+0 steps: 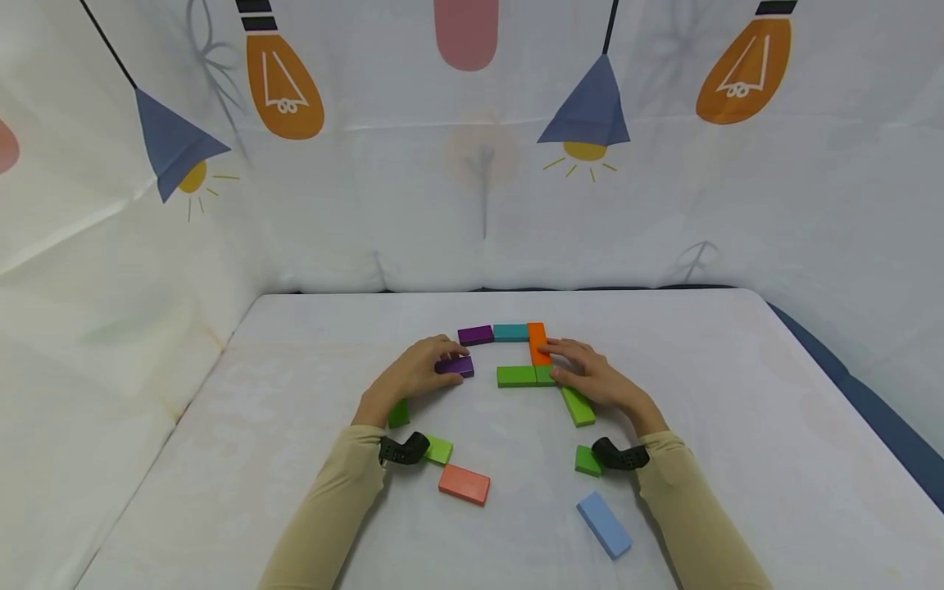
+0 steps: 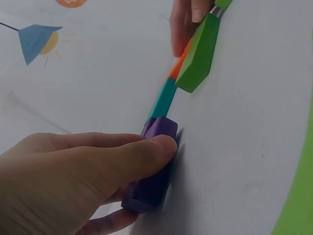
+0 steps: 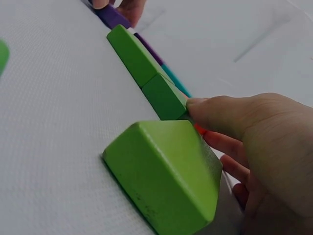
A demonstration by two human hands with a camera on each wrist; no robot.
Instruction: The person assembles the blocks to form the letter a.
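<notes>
Between the thumb and fingers of my left hand (image 1: 413, 370) is a purple block (image 1: 459, 367), pinched just in front of a row of blocks. That row runs from another purple block (image 1: 475, 335) through a teal block (image 1: 510, 333) to an orange block (image 1: 537, 342) set crosswise. Below the orange block, a long green block (image 1: 516, 377) lies end to end with a short darker green block (image 3: 165, 98). My right hand (image 1: 596, 378) rests its thumb on the short green block, its fingers beside the orange one. A lime green block (image 1: 578, 407) slants under that hand.
Nearer me on the white table (image 1: 295, 508) lie a coral block (image 1: 465, 484), a light green block (image 1: 438, 450) and a blue block (image 1: 604, 525). Green blocks sit by each wrist, one (image 1: 399, 414) on the left, another (image 1: 587, 461) on the right. A printed curtain (image 1: 413, 205) hangs behind.
</notes>
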